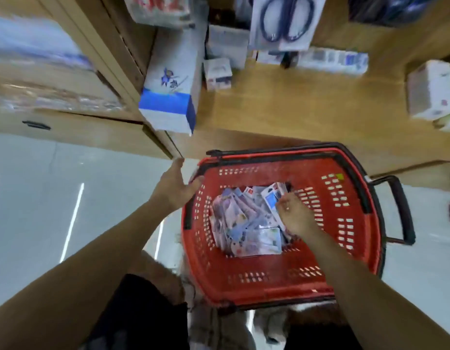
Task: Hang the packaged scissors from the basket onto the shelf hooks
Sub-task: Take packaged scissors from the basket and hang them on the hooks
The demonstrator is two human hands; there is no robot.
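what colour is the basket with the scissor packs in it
Red basket, with a black rim and black handle; it shows clearly in the head view.

shop: stocked shelf (319, 102), basket (282, 279)

Pale grey glossy floor (29, 198) runs down the left here, with long white streaks of light reflecting off it. Straight ahead stands the light-brown wooden shelving (307, 104), its broad bottom board jutting toward us, and at far left a matching wooden drawer front (80, 127) carries a small black handle (36, 125).
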